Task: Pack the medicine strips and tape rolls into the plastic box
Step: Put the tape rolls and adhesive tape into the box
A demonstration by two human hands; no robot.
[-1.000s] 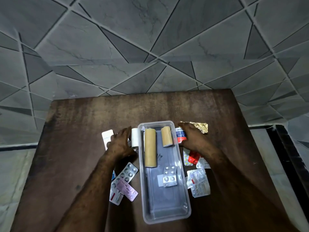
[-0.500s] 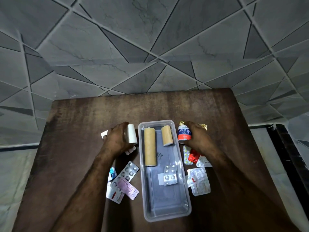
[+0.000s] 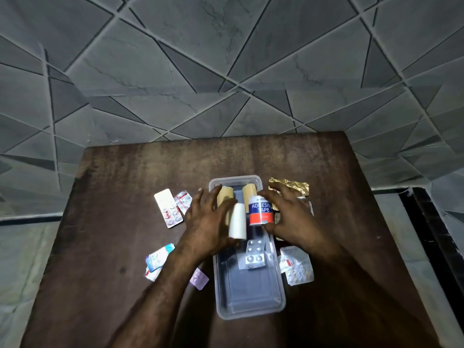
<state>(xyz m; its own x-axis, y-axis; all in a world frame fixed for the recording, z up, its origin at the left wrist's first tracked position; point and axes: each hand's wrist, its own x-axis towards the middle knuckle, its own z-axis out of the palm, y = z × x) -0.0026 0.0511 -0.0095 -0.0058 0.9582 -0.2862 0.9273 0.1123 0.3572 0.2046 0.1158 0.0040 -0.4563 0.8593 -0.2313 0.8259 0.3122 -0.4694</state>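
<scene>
A clear plastic box (image 3: 251, 307) lies lengthwise on the brown table. Two tan tape rolls (image 3: 249, 193) lie at its far end, and a silver medicine strip (image 3: 254, 254) rests in its middle. My left hand (image 3: 208, 222) holds a white tape roll (image 3: 238, 223) over the box. My right hand (image 3: 293, 217) holds a blue, white and red adhesive tape roll (image 3: 260, 210) beside it, also over the box. Loose medicine strips lie left (image 3: 168, 208) and right (image 3: 296, 266) of the box.
A gold foil strip (image 3: 288, 187) lies behind my right hand. More strips sit at the near left: a blue-white one (image 3: 159, 257) and a pink one (image 3: 199, 278). The table (image 3: 125, 172) stands against a grey tiled wall, with floor on both sides.
Both hands moved inward from the box's sides. The white roll and the adhesive tape roll now hang over the box. Strips on the left are uncovered.
</scene>
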